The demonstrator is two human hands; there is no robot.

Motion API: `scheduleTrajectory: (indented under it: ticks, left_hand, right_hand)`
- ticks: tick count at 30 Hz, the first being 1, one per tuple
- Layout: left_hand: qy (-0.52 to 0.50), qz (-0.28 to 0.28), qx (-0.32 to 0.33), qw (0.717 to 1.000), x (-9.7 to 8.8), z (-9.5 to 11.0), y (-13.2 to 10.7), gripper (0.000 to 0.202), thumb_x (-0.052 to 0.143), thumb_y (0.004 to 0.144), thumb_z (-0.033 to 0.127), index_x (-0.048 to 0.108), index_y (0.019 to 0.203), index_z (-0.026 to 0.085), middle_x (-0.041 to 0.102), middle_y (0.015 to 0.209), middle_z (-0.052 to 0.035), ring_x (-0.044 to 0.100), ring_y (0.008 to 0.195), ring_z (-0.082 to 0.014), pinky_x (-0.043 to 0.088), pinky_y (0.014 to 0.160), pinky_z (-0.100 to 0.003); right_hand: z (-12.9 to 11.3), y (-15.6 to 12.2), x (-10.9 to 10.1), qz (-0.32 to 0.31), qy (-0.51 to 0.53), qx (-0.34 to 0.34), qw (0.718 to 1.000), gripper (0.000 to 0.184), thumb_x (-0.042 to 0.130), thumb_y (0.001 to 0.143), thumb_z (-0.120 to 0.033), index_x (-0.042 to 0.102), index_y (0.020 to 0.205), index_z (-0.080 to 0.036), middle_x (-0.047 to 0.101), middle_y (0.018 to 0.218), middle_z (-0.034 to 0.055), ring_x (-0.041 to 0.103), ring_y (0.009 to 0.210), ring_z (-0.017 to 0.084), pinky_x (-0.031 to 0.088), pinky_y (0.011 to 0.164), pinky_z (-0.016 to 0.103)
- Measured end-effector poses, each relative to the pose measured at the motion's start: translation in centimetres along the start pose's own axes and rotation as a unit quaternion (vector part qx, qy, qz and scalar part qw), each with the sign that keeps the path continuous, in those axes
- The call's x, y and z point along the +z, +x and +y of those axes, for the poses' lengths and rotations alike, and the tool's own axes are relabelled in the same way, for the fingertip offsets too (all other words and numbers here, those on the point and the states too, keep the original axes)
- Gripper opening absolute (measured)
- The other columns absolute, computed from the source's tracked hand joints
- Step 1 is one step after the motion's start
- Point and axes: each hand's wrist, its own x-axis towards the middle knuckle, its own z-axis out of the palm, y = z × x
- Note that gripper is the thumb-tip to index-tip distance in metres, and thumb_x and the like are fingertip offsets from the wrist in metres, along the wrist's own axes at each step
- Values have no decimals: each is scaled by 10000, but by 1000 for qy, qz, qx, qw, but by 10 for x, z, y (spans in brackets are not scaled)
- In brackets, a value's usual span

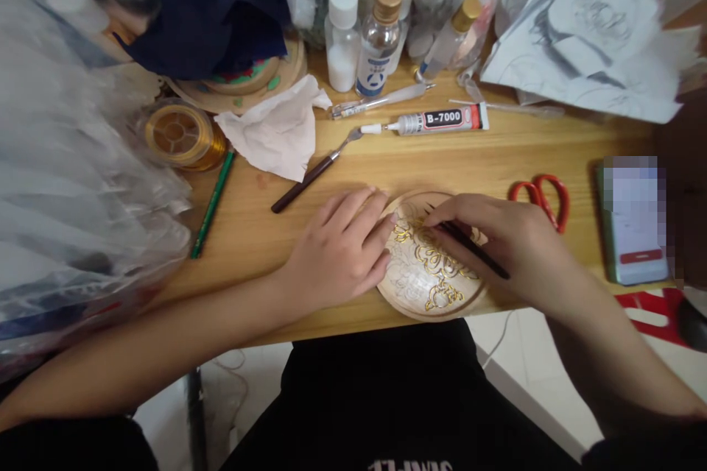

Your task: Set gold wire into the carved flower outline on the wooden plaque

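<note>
A round wooden plaque (409,285) lies at the table's front edge, with raised gold wire outlines (442,296) over a pencilled flower pattern. My left hand (345,250) rests flat at its left rim, fingers spread and touching the edge. From the right, my right hand (511,239) reaches over the plaque. Its fingers are closed around slim black tweezers (478,250), whose tips point at the upper part of the pattern. Part of the plaque's right side is hidden under this hand.
Red-handled scissors (552,202) and a phone (635,221) lie on the right. Behind are a B-7000 glue tube (442,119), a small palette knife (314,176), tissue (281,129) and bottles (378,44). A wire spool (180,136) and green pencil (213,206) sit left.
</note>
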Motion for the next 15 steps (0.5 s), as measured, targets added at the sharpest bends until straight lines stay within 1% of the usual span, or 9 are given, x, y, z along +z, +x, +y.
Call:
scheduleTrajectory:
  ticks: [2, 4, 7, 12, 15]
  left_hand:
    - [-4, -2, -2, 1000, 0, 0, 1, 345, 579, 877, 270, 637, 1148, 65, 599, 1267, -214, 551, 1193, -344, 481, 955, -469]
    - [-4, -5, -4, 1000, -1, 0, 1, 346, 580, 876, 273, 640, 1148, 66, 602, 1265, -207, 554, 1191, -341, 487, 960, -463]
    - [-6, -6, -6, 1000, 0, -1, 1, 351, 581, 874, 277, 641, 1149, 67, 605, 1259, -203, 560, 1184, -338, 496, 963, -458]
    - [-14, -10, -8, 1000, 0, -3, 2, 345, 583, 875, 278, 638, 1146, 71, 602, 1259, -201, 552, 1198, -335, 496, 968, -459]
    - [-17, -14, -8, 1000, 0, -3, 2, 341, 581, 880, 280, 634, 1147, 74, 598, 1267, -200, 549, 1204, -335, 496, 969, -459]
  right_hand:
    - [4, 0, 2, 1, -13, -22, 1000, 186, 567, 878, -109, 605, 1033, -204, 713, 999, 34, 688, 883, 151, 545, 737, 255]
    - [8, 0, 3, 6, -35, -46, 998, 220, 559, 870, -80, 594, 1046, -207, 709, 1038, 47, 687, 941, 169, 551, 781, 273]
    - [12, 1, 5, 20, -68, -71, 995, 193, 546, 879, -73, 598, 1015, -199, 714, 1019, 58, 694, 931, 176, 558, 769, 268]
    - [16, 6, 3, 16, -112, -110, 987, 189, 515, 899, -55, 602, 1024, -168, 717, 1023, 80, 694, 946, 178, 560, 777, 255]
    - [16, 8, 3, 11, -134, -118, 984, 204, 461, 925, -60, 598, 1027, -171, 716, 1005, 70, 692, 938, 180, 561, 757, 266]
